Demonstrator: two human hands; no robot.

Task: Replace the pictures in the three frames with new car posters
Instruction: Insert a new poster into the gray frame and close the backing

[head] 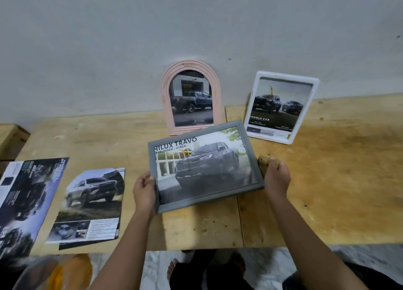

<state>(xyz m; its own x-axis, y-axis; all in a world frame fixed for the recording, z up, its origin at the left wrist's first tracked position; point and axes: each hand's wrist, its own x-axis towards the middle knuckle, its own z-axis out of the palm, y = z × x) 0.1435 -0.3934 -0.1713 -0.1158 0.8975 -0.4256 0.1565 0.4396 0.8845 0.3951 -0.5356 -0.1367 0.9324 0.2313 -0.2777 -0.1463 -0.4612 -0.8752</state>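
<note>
Grey frame (205,166) with the "HILUX TRAVO" truck poster inside, sitting mid-picture, tilted and held just above the wooden table (327,180). Left hand (145,191) clamped on the frame's lower left edge, thumb over the front, fingers curled behind. Right hand (275,174) closed around the right edge, near the lower right corner, fingers mostly tucked out of sight behind it. Pink arched frame (192,97) propped upright against the wall (109,50) just above centre, dark pickup picture in it. White frame (281,106) to the upper right, leaning back too, showing two trucks and "DOUBLE CAB". Loose truck poster (91,204) lying flat at lower left, with a darker brochure sheet (26,200) beside it at the far left edge. Feet and tiled floor along the bottom, kinda blurry.
</note>
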